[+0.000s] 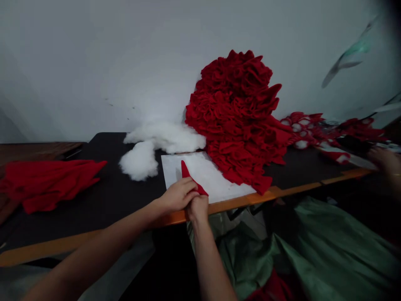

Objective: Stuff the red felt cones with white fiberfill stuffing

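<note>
A pointed, folded piece of red felt [189,175] stands up between my hands, its tip toward the wall. My left hand [177,195] is shut on its near side, with the fingers wrapped over the fabric. My right hand [198,207] grips the lower end, and its fingers hide part of the piece. Both hands are over the near corner of a white sheet of paper [219,179], which lies on a black tabletop [131,209] with an orange edge. Loose white stuffing [156,142] lies just beyond the sheet, and a large heap of ruffled red fabric pieces [234,113] rises to its right.
A folded red cloth [46,184] lies at the left. Red-and-white pieces [313,131] spread toward the right, where another person's hand [384,161] reaches in. Green fabric [313,246] fills the space below the table edge. A white wall stands behind the table.
</note>
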`<state>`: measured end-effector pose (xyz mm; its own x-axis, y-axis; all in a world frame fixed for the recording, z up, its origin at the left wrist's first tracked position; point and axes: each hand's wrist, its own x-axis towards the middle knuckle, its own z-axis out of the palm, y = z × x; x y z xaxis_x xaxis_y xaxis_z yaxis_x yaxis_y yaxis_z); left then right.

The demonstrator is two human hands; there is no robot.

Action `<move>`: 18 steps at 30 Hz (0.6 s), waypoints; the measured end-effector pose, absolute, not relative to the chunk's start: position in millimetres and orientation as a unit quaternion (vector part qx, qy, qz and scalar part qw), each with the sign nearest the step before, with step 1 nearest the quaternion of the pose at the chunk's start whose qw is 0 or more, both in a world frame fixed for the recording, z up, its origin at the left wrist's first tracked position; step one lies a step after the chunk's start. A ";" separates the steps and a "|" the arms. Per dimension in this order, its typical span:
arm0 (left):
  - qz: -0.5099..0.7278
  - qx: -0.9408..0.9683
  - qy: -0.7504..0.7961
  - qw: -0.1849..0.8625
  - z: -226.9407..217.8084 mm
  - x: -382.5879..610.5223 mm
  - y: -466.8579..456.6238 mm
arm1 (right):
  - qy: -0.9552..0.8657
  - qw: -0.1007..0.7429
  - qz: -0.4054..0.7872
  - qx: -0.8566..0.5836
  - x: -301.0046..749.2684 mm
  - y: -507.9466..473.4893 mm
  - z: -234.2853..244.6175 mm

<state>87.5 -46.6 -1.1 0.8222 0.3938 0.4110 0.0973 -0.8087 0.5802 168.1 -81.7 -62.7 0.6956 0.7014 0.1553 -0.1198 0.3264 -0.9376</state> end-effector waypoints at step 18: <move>0.358 0.184 0.286 0.870 -17.3 80.5 -4.1 | -0.463 0.576 0.113 -0.664 116.2 -70.2 -53.2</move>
<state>80.5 -4.1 -17.3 0.5803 0.7278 -0.3656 -0.5168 0.6759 0.5253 116.2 -70.2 -53.2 0.5453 0.7455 0.3833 0.4850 0.0924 -0.8696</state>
